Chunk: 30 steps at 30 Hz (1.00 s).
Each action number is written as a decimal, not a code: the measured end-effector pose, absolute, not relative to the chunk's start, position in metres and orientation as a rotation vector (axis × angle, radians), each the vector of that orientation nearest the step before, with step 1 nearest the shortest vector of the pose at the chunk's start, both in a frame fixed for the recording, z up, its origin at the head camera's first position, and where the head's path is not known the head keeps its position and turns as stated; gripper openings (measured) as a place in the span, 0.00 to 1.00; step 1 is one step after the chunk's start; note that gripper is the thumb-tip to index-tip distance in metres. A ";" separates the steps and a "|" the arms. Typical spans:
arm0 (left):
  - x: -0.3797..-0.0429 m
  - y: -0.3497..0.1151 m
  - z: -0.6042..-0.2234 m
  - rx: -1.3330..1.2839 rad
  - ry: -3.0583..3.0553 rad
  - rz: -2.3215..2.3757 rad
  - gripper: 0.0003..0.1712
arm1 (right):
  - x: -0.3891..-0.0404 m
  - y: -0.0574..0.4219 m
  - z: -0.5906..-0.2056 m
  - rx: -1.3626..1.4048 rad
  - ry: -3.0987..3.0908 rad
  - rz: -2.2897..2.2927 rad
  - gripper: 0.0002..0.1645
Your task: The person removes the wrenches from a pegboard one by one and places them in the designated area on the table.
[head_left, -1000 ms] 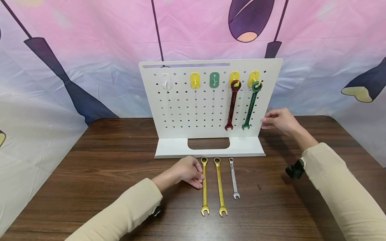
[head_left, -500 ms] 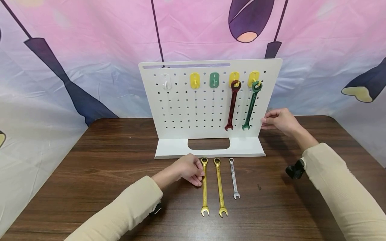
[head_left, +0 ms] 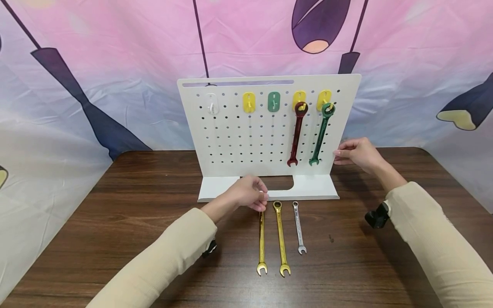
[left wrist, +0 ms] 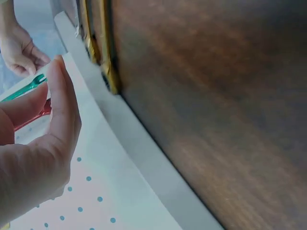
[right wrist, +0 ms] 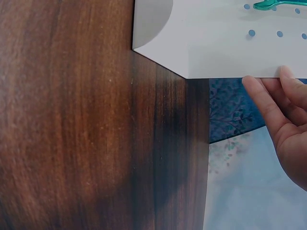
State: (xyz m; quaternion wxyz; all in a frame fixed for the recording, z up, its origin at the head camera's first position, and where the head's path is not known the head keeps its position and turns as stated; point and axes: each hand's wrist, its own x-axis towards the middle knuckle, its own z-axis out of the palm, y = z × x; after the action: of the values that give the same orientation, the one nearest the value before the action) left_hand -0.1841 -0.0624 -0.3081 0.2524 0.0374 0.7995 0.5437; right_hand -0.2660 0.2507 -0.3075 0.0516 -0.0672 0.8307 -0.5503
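Observation:
In the head view my left hand [head_left: 249,192] is over the ring end of the leftmost gold wrench [head_left: 262,244], hiding that end. The left wrist view has its thumb and fingers [left wrist: 62,105] apart, with nothing between them. To the right lie a second gold wrench [head_left: 282,239] and a smaller silver wrench [head_left: 298,229]. My right hand [head_left: 360,155] pinches the right edge of the white pegboard [head_left: 239,141], as the right wrist view [right wrist: 288,110] also shows. A red wrench [head_left: 296,137] and a green wrench [head_left: 320,137] hang from yellow hooks on the board.
A white hook [head_left: 212,104], a yellow hook [head_left: 248,102] and a green hook [head_left: 274,102] on the board carry nothing. The board's base [head_left: 219,188] stands on the brown wooden table [head_left: 135,222]. A printed cloth [head_left: 127,85] hangs behind.
My left hand has moved forward and slightly right, from beside the leftmost gold wrench's shaft to its ring end. The right hand and the board have not moved.

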 end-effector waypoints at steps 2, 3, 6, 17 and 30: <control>-0.189 -0.061 -0.306 0.117 2.181 1.505 0.06 | -0.266 0.251 -0.307 -0.204 2.530 -1.674 0.16; -0.191 -0.061 -0.305 0.132 2.191 1.514 0.05 | -0.266 0.251 -0.307 -0.203 2.533 -1.672 0.16; -0.197 -0.059 -0.301 0.161 2.210 1.534 0.06 | -0.266 0.251 -0.307 -0.203 2.541 -1.665 0.16; -0.215 -0.050 -0.290 0.283 2.324 1.505 0.17 | -0.266 0.251 -0.308 -0.219 2.552 -1.655 0.15; -0.226 -0.038 -0.272 0.434 2.473 1.513 0.21 | -0.266 0.250 -0.308 -0.211 2.552 -1.662 0.15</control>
State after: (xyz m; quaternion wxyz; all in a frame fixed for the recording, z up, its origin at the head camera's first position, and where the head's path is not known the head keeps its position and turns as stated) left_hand -0.2259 -0.0376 -0.2725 0.1050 0.1472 0.8389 0.5134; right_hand -0.2661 0.2502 -0.3081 0.0443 -0.0691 0.8352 -0.5439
